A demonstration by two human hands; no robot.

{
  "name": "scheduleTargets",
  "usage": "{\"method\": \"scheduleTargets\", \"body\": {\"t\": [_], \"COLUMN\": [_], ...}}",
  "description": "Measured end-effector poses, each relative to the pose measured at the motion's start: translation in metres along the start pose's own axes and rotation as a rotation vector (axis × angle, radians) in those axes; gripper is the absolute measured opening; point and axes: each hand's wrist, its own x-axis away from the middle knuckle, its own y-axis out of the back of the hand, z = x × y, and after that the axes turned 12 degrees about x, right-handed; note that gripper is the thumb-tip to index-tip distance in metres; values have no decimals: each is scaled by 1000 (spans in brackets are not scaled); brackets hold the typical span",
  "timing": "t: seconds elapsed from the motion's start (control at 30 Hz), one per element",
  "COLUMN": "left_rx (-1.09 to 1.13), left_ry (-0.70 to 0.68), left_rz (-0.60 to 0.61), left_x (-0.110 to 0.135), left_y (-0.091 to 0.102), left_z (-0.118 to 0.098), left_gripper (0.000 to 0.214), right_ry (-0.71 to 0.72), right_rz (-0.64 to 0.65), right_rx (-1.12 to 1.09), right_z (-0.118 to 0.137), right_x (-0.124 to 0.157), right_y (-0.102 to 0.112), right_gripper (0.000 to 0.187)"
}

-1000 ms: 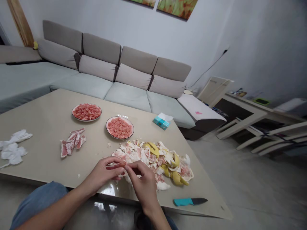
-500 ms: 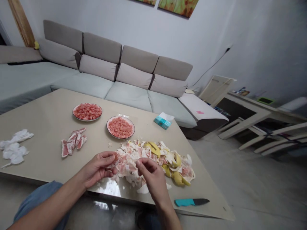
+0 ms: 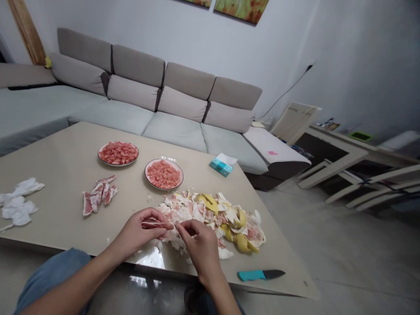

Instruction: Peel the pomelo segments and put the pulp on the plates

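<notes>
Head view, looking down over a beige tabletop: the left hand is curled half closed, its fingers and thumb wrapped around a strip of pink pomelo segment that lies across the palm side. The right hand sits just beside it, its thumb and forefinger pinched nearly shut at the strip's right end; they seem to have hold of the thin skin there, though the spot is too small to be sure. Directly beyond and to the right of the hands spreads a heap of white pith and yellow pomelo peel, touching the right hand's fingers. Farther ahead are two white plates of pink pomelo pulp, one ahead of the hands and one farther left. Left of the hands lies a small group of peeled pink membrane pieces, and beyond those, at the table's left side, crumpled white tissues. To the right of the right hand rests a knife with a teal handle, and ahead and to the right of the hands stands a teal tissue packet.
</notes>
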Motion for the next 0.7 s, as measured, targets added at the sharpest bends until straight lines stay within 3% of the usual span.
{"method": "scheduleTargets", "body": {"t": [0.1, 0.23, 0.3, 0.4, 0.7], "left_rx": [-161, -377, -443, -526, -703], "left_ry": [-197, -419, -460, -506, -488], "left_rz": [18, 78, 89, 122, 272], "left_x": [0, 1, 2, 3, 3], "left_y": [1, 3, 3, 5, 9], "left_z": [1, 1, 0, 1, 6], "left_gripper": [10, 5, 6, 10, 21], "right_ry": [-14, 30, 92, 190, 391], "right_rz": [-31, -35, 4, 80, 75], "right_rx": [90, -77, -177, -209, 94], "right_z": [-2, -1, 3, 12, 15], "right_x": [0, -1, -2, -1, 7], "right_y": [-1, 2, 7, 14, 10], "right_gripper": [27, 11, 20, 19, 19]}}
